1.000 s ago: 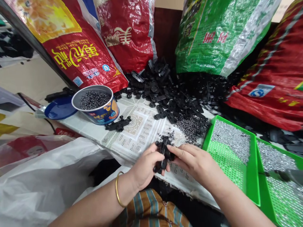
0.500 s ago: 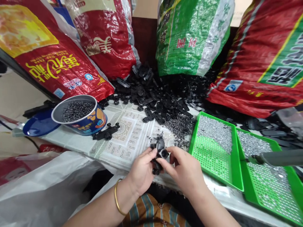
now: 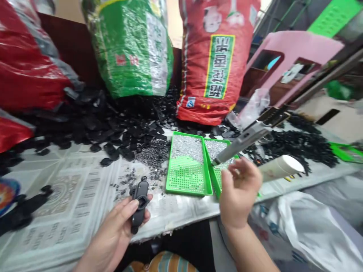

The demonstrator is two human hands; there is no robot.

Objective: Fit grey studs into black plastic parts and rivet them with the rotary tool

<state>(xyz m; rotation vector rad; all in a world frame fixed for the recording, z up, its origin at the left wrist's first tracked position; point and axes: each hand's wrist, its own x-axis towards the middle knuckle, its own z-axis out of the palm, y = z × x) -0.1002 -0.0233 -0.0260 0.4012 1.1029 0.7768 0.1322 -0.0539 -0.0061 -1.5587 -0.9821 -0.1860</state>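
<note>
My left hand (image 3: 119,223) grips an elongated black plastic part (image 3: 138,204) with a round raised ring at its middle and small knobs at its end. Its thumb presses near the ring. My right hand (image 3: 241,192) is raised over the edge of the green trays, thumb and fingers apart, with nothing visible in it. Just beyond its fingers is a grey electric screwdriver (image 3: 241,143), its tip angled down over the right green tray (image 3: 217,181). The left green tray (image 3: 188,189) has silvery screws in its upper half and a grid of holes.
Loose black plastic parts (image 3: 76,121) are heaped along the back of the table, before a green sack (image 3: 127,53) and a red sack (image 3: 195,75). Tiny dark pieces (image 3: 153,155) lie left of the trays. A white cylinder (image 3: 280,168) and a pink chair (image 3: 300,49) are to the right.
The view has turned right. My right hand has let go of the black plastic part and moved right toward the screwdriver. The part stays in my left hand.
</note>
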